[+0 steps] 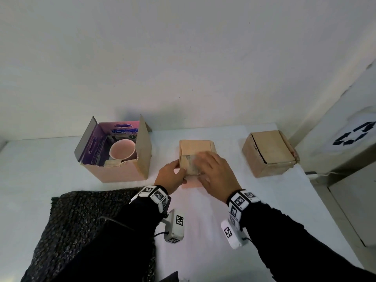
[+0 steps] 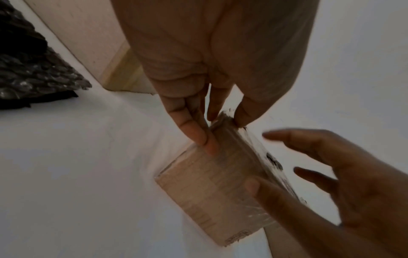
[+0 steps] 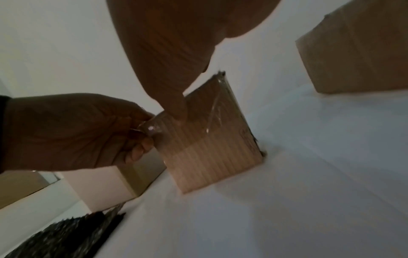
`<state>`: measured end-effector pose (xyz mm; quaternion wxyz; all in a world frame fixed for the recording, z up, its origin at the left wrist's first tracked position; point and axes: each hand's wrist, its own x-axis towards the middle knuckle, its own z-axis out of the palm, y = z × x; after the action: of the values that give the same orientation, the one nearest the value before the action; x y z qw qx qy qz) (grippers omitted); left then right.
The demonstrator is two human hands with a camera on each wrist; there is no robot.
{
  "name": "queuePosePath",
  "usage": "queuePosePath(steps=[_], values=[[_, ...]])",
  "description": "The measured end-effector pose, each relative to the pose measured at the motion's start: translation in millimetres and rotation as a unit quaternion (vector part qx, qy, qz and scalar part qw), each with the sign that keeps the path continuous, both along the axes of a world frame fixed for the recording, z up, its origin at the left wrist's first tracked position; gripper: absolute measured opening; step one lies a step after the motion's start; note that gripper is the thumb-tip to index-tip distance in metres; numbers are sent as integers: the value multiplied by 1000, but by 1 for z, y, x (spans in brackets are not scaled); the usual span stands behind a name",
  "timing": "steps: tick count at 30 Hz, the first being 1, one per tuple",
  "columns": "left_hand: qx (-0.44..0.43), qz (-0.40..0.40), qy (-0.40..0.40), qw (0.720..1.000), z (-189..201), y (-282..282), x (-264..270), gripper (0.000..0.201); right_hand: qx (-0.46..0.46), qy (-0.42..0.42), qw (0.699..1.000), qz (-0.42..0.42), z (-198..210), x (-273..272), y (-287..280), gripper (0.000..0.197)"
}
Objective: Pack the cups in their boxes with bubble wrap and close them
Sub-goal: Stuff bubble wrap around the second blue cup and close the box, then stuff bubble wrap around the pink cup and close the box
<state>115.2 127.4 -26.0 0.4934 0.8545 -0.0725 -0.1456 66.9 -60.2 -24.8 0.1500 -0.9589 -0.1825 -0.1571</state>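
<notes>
A small closed cardboard box point(image 1: 195, 147), partly covered in clear tape, stands mid-table. My left hand point(image 1: 175, 173) grips its near left corner; in the left wrist view the left fingers point(image 2: 195, 133) and thumb pinch that corner of the box point(image 2: 205, 197). My right hand point(image 1: 212, 168) lies over the box's near top edge with fingers spread, its thumb point(image 3: 175, 108) pressing the box's point(image 3: 212, 153) front face. A pink cup point(image 1: 122, 150) sits in an open box point(image 1: 118, 171) at the left. Black bubble wrap point(image 1: 85, 226) lies at the near left.
A second closed cardboard box point(image 1: 268, 154) stands at the right, near the table's right edge point(image 1: 317, 202). A white bin with a recycling mark point(image 1: 354, 137) is beyond that edge. A white wall runs along the table's far side.
</notes>
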Motion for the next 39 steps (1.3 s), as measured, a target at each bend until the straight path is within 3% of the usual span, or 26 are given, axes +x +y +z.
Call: queuePosePath(steps=[3,7,11,20,24,29,32,35,39], values=[[20,-11,-5,1000,-3,4,-2,37,-56,54,997,5,-4,9,5,58],[43,17,-17,999,-10,8,-6,45,-21,-10,1000,12,-21,-2,5,49],[47,45,-25,998,-11,-1,0,36,6,-44,999,-3,-19,-7,1,42],[99,43,-40,993,-5,-41,26,26,-21,26,998,-44,11,22,-21,26],[93,66,-31,993,-2,-27,26,26,-35,50,997,-51,14,34,-25,23],[102,77,-40,991,3,17,2,12,-108,49,990,-77,27,40,-3,19],[111,61,-43,991,12,60,-18,4,-30,123,992,17,35,31,36,29],[160,84,-56,982,20,110,-37,5,41,210,970,118,35,16,87,24],[218,107,-34,969,15,188,-63,2,40,276,939,201,18,-10,162,24]])
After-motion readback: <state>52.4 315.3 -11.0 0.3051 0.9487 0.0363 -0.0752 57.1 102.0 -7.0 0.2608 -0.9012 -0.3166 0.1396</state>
